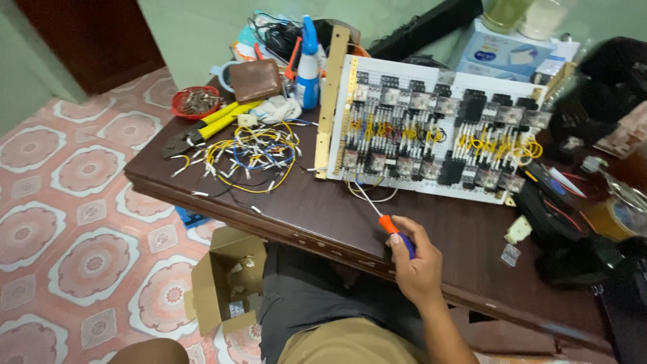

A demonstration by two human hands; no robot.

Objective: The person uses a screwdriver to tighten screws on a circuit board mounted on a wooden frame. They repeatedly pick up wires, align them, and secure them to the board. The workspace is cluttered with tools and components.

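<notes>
Screwdriver (384,216) sat in the right hand (418,266), grip closed around its orange and blue handle, thin shaft pointing toward 11 o'clock. Tip met, or nearly met, the lower edge of the white perforated panel (431,114); contact could not be told. Left hand was out of view.

Panel lay flat on the dark wooden surface (323,216), at 12 o'clock from the hand, carrying rows of black relay blocks linked by yellow jumper wires. A wooden strip (331,101) ran along its left edge.

At 10 o'clock from the hand, a loose tangle of yellow, white and blue wires (249,155). Beyond that, yellow-handled crimping pliers (202,128), a red bowl of small metal parts (195,101), a brown wallet (256,79) and a blue-capped bottle (308,67).

At 3 o'clock, a small white plastic part (517,230) near the surface's front edge.

At 8 o'clock, below the surface, an open cardboard box (222,283) on the patterned tile floor (74,202). Person's legs sat under the surface's edge.
</notes>
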